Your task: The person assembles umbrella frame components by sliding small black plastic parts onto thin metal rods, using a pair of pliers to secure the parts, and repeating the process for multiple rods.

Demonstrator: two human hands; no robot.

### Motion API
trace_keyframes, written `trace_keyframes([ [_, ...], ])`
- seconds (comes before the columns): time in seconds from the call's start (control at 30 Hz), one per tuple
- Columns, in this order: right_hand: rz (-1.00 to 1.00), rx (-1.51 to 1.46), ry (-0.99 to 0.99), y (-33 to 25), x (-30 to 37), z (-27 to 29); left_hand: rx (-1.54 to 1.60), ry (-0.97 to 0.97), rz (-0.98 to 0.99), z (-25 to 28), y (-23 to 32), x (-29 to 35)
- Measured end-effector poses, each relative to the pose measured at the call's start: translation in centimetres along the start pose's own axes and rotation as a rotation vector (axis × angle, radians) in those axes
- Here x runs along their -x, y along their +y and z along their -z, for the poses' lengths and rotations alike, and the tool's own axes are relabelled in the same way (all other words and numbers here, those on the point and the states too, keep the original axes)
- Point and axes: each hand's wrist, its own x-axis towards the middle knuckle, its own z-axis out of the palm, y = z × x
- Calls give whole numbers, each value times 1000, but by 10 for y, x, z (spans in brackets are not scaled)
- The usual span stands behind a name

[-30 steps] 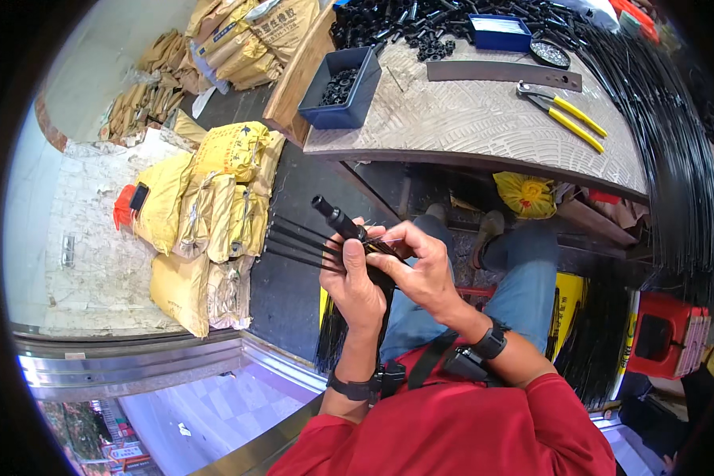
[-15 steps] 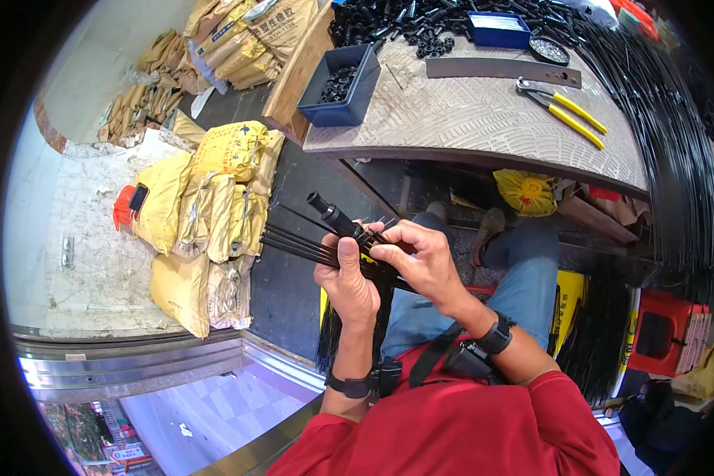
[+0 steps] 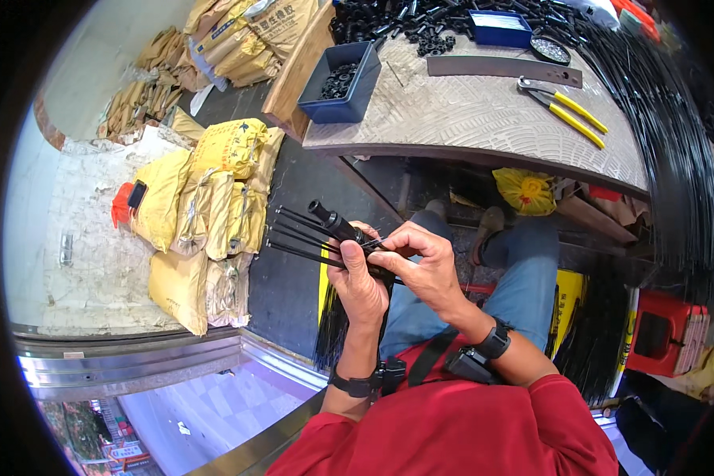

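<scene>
My left hand [image 3: 361,292] is closed around a bunch of thin black rods [image 3: 300,244] and a stepped black tube [image 3: 333,219]. The rods stick out to the left past my thumb, their tips fanned apart. The tube lies tilted across my fingers, its narrow end pointing up and left. Thumb and fingers of my right hand [image 3: 424,266] pinch together beside the tube's lower end. Thin strands show by the fingertips, but what is pinched is too small to make out. My palm hides the rest of the tube.
Ahead stands a workbench [image 3: 460,111] bearing yellow-handled pliers [image 3: 567,115], a flat metal bar [image 3: 504,70], a blue-grey bin [image 3: 357,107], a blue box [image 3: 500,36] and heaped black parts. Long black rods [image 3: 686,174] hang over its right side. Yellow sacks [image 3: 174,278] lie left.
My left hand has shifted slightly right, and the rod tips have turned and spread apart. My right hand stays pinched beside the tube, its fingers slightly moved.
</scene>
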Motion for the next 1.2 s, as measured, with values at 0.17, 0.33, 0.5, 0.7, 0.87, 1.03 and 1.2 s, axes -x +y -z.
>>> trace_keyframes([
  [0.17, -17, 84, -44, -4, -5, 7, -45, -15, -37, 2, -5, 0],
  [0.33, -310, -111, -122, -3, -3, 3, -106, 14, -42, 3, -3, 3],
  [0.5, 241, 281, 15, -6, 15, -8, -223, -136, -172, 11, -3, 3],
  [0.7, 26, -149, -131, 9, 9, 1, -224, -227, -162, 4, 7, 7],
  [0.87, -395, -581, -218, -1, 6, 13, -230, -198, -190, -9, 6, 10],
  [1.03, -472, -620, -317, 2, -2, 20, -161, -302, -205, -7, 3, 9],
  [1.2, -396, -834, -283, 21, 3, 19, -545, -447, -157, -9, 14, 9],
])
